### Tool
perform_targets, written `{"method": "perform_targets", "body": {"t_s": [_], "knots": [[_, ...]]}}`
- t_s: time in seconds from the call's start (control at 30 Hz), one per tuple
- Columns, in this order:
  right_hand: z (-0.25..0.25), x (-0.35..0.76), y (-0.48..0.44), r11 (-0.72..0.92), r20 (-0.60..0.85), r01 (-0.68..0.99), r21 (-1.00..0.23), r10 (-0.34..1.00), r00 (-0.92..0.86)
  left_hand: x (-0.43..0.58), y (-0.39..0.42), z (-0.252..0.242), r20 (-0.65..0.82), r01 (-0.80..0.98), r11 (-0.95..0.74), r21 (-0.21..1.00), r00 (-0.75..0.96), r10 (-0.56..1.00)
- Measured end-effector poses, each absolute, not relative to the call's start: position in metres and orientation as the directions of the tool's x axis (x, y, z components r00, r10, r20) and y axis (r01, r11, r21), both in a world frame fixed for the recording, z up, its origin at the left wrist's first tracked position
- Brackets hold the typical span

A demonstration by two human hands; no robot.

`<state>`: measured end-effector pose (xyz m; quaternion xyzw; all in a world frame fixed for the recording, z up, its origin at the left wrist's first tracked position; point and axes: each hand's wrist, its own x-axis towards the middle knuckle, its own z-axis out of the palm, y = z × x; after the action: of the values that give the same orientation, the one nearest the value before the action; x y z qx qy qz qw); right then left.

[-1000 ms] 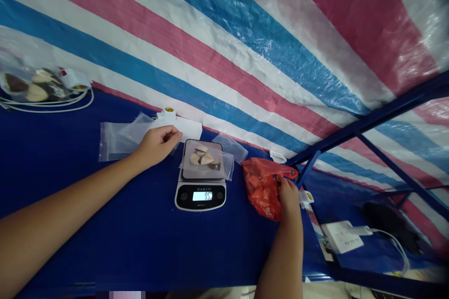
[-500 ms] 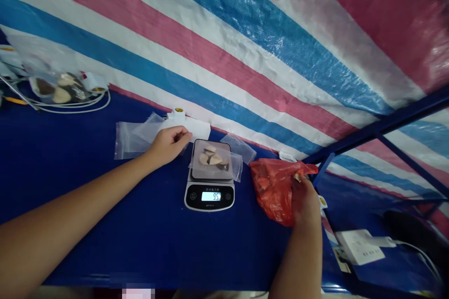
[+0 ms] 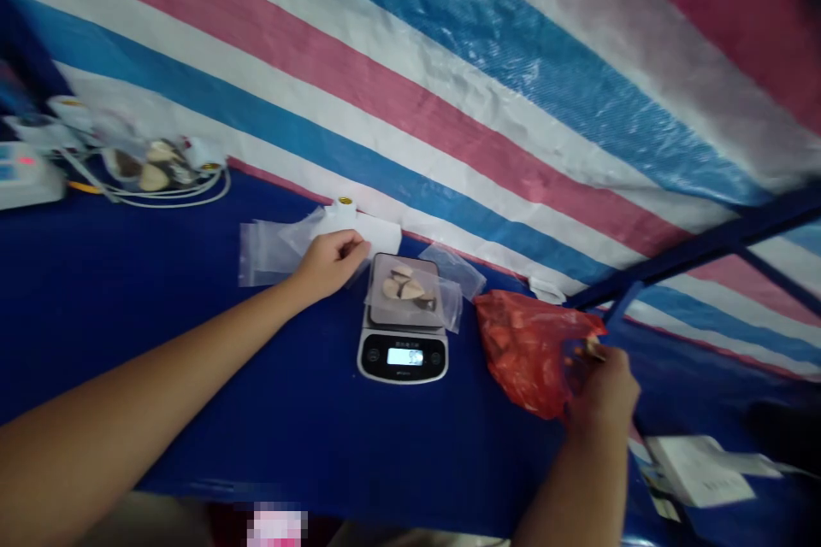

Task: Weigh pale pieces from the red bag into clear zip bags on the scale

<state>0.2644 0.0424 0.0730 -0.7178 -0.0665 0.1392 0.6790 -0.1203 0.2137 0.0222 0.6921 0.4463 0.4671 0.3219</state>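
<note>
Two-handed, flanking the scale (image 3: 403, 333) at frame centre. Pinching a small brown piece (image 3: 593, 350) in right hand (image 3: 606, 397), thumb and fingertips clamped on it, right at the mouth of the red bag (image 3: 522, 350), centre-right of frame. Placing that piece right of and slightly below the scale's platform in the frame, with the red bag lying between; bag's long axis running upper left to lower right.

Resting left hand (image 3: 330, 261) on the flat clear bags (image 3: 269, 244) just left of the platform, fingers curled together; not telling whether pinching the plastic or only pressing on it. Ranking by nearness to the platform: left hand first, almost at its corner; right hand well apart.

Carrying on the platform a clear pouch of pale wedges (image 3: 407, 286), overhanging the right edge. Showing a lit display (image 3: 404, 355), digits too blurred for reading.

Working on a dark blue table (image 3: 256, 419), with striped tarp (image 3: 449, 85) rising behind like a wall and a blue frame bar (image 3: 705, 246) crossing at right. Noting a white lamp socket (image 3: 345, 205) just above the left hand, another filled pouch (image 3: 150, 171) at upper left, a blurred white box (image 3: 699, 470) at lower right.
</note>
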Motion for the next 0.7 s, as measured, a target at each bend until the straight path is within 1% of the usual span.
{"method": "perform_targets", "body": {"t_s": [0.03, 0.07, 0.13, 0.17, 0.27, 0.33, 0.4, 0.43, 0.47, 0.5, 0.53, 0.57, 0.6, 0.63, 0.7], "knots": [[0.073, 0.262, 0.042, -0.083, -0.067, -0.052, -0.995, 0.193, 0.979, -0.120, 0.214, 0.022, 0.367, 0.311, -0.402, 0.861, 0.168, 0.915], [0.073, 0.260, 0.043, -0.093, -0.024, -0.011, -0.996, 0.134, 0.991, -0.120, 0.214, 0.021, 0.374, 0.307, -0.409, 0.859, 0.168, 0.912], [0.072, 0.257, 0.045, -0.096, 0.065, 0.076, -0.993, 0.116, 0.991, -0.120, 0.213, 0.021, 0.386, 0.300, -0.416, 0.858, 0.156, 0.909], [0.071, 0.256, 0.047, -0.093, 0.086, 0.098, -0.991, 0.122, 0.989, -0.119, 0.213, 0.020, 0.390, 0.297, -0.418, 0.858, 0.151, 0.908], [0.073, 0.253, 0.051, -0.061, 0.059, 0.068, -0.996, 0.140, 0.988, -0.119, 0.211, 0.020, 0.409, 0.289, -0.435, 0.853, 0.149, 0.900], [0.077, 0.245, 0.043, 0.008, 0.041, 0.041, -0.999, 0.118, 0.992, -0.120, 0.209, 0.021, 0.425, 0.286, -0.448, 0.847, 0.142, 0.894], [0.081, 0.226, 0.020, 0.128, 0.096, 0.086, -0.988, 0.078, 0.992, -0.122, 0.208, 0.022, 0.434, 0.285, -0.454, 0.844, 0.134, 0.891], [0.080, 0.211, 0.003, 0.194, 0.143, 0.122, -0.973, 0.100, 0.985, -0.123, 0.207, 0.023, 0.436, 0.286, -0.455, 0.843, 0.133, 0.890], [0.078, 0.193, -0.017, 0.259, 0.209, 0.169, -0.951, 0.134, 0.969, -0.124, 0.206, 0.023, 0.438, 0.286, -0.457, 0.842, 0.132, 0.889], [0.074, 0.173, -0.039, 0.316, 0.257, 0.157, -0.936, 0.304, 0.917, -0.125, 0.205, 0.024, 0.441, 0.286, -0.460, 0.841, 0.131, 0.888], [0.068, 0.150, -0.061, 0.310, 0.256, 0.086, -0.947, 0.564, 0.785, -0.126, 0.204, 0.025, 0.445, 0.284, -0.463, 0.840, 0.128, 0.886], [0.061, 0.126, -0.080, 0.225, 0.180, -0.023, -0.974, 0.832, 0.524, -0.127, 0.204, 0.026, 0.449, 0.281, -0.466, 0.839, 0.126, 0.885], [0.053, 0.101, -0.096, 0.042, 0.033, -0.066, -0.997, 0.991, 0.130, -0.128, 0.203, 0.026, 0.452, 0.276, -0.468, 0.839, 0.125, 0.883], [0.046, 0.077, -0.108, -0.038, -0.037, -0.030, -0.999, 0.999, -0.032, -0.128, 0.201, 0.027, 0.452, 0.270, -0.470, 0.840, 0.127, 0.883], [0.038, 0.033, -0.118, -0.103, -0.110, 0.043, -0.994, 0.973, -0.201, -0.129, 0.199, 0.027, 0.447, 0.259, -0.467, 0.845, 0.135, 0.884]]}}
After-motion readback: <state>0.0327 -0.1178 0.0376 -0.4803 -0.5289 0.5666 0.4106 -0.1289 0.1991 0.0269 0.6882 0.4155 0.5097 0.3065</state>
